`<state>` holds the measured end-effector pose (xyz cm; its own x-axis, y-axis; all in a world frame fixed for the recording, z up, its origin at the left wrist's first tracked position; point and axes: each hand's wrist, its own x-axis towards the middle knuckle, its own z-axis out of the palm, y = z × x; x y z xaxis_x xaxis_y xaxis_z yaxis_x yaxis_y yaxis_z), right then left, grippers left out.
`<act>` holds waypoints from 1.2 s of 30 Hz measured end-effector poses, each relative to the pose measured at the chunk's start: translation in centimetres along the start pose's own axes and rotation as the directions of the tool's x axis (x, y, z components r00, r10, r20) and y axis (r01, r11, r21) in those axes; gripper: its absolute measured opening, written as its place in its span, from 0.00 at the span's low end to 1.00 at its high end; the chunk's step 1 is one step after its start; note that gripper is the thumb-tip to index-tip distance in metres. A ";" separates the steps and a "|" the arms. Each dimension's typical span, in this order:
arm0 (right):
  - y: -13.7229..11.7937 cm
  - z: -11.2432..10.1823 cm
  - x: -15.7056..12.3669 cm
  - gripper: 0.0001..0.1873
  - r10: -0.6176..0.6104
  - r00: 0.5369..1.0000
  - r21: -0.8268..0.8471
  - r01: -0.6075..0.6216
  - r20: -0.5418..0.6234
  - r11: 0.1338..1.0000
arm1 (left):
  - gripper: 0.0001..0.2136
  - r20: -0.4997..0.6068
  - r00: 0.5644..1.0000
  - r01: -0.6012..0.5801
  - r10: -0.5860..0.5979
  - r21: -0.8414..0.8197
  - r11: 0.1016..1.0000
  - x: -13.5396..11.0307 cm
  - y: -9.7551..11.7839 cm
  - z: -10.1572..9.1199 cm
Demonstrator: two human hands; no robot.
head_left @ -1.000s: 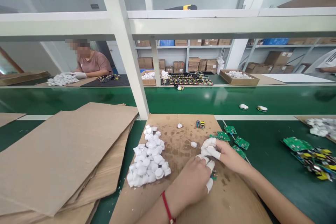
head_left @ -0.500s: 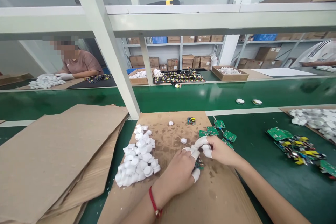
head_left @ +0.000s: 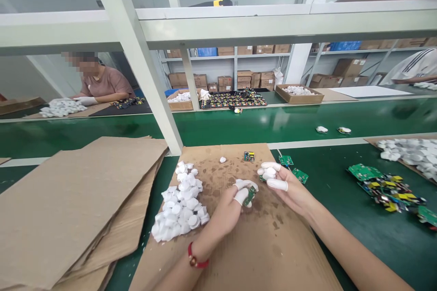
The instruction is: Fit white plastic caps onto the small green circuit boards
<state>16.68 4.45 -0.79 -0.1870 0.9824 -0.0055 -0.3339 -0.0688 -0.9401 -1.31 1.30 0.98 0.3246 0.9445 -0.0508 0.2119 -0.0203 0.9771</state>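
My left hand [head_left: 235,202], with white finger cots, is closed on a small green circuit board [head_left: 249,195] above the brown cardboard sheet [head_left: 259,245]. My right hand [head_left: 285,188], also in finger cots, pinches a white plastic cap [head_left: 270,173] just right of it. A pile of white plastic caps [head_left: 182,202] lies to the left of my left hand. More green circuit boards [head_left: 293,168] lie just beyond my right hand on the green table.
Stacked cardboard sheets [head_left: 75,200] lie at left. A heap of circuit boards [head_left: 389,186] and more white caps [head_left: 409,152] are at right. A white post [head_left: 146,82] rises ahead. A green conveyor [head_left: 239,125] carries two parts [head_left: 329,130]. A person [head_left: 99,84] works across it.
My hands have come apart: the left has lifted the circuit board off the cardboard, and the right has moved up and right with a white cap.
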 end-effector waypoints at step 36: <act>2.0 -0.2 -0.1 0.23 -0.276 0.957 -0.399 0.287 0.086 0.871 | 0.11 0.219 0.975 0.170 0.049 -0.864 0.473 -0.4 -0.3 -0.1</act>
<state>16.21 4.28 -2.71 -0.1665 0.9444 0.2837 0.0241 0.2915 -0.9563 -1.62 0.96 0.74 0.5281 0.8478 -0.0471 -0.6414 0.4346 0.6322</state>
